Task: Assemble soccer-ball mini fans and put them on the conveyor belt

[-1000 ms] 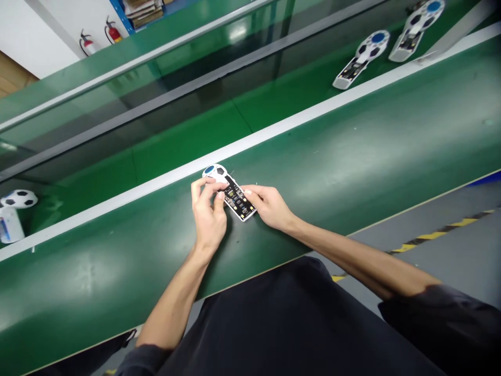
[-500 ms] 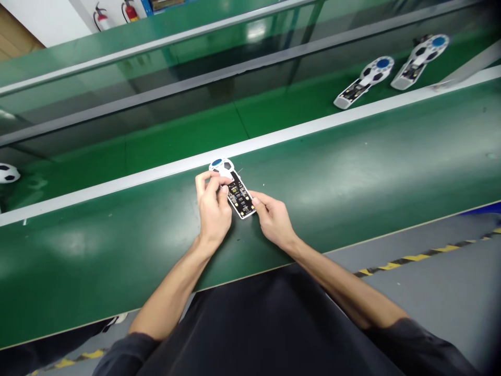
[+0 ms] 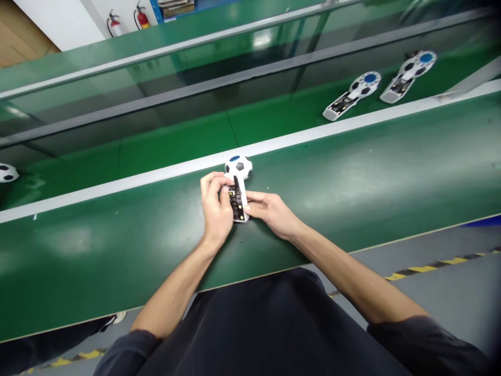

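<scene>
Between my hands is a white device with a football-patterned round head (image 3: 239, 166) and a handle whose open face shows a black circuit board (image 3: 237, 201). A blue disc sits on top of its head. My left hand (image 3: 217, 203) is closed on the device's left side, its fingers reaching over the upper end of the board. From the right, my right hand (image 3: 270, 210) pinches the white side wall of the handle between thumb and fingers. Part of the board's left side is hidden behind my left hand.
Two similar football-headed devices, a nearer one (image 3: 364, 86) and a farther one (image 3: 420, 65), lie on the green belt (image 3: 195, 137) beyond a pale rail (image 3: 289, 140). Another football-patterned head (image 3: 8, 173) shows at the left edge. The green worktop (image 3: 97, 250) spans the front.
The device has turned in my hands: its handle now points more directly toward me and its white right side wall shows. My right hand has shifted its hold along that side. The view has moved slightly.
</scene>
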